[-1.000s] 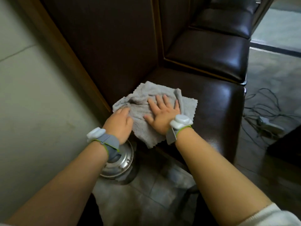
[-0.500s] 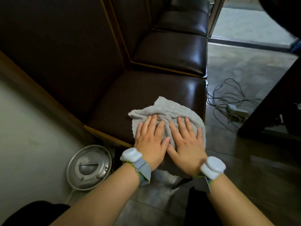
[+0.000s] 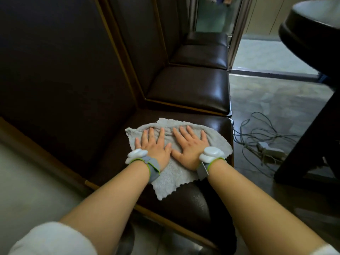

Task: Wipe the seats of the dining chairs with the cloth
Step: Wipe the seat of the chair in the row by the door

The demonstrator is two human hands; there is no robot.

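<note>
- Left hand and right hand lie flat side by side, fingers straight and spread wide, pressing the grey cloth onto the nearest seat.
- Even palm pressure would probably keep the cloth from bunching at 12 o'clock.
- Seat edge lies just beyond the cloth at 3 o'clock; a stroke that way risks running off it.
- Bare leather lies open toward 9 and 6 o'clock.
- Next seat waits at 12 o'clock.
- Loose cables on the floor at 3 o'clock.
</note>
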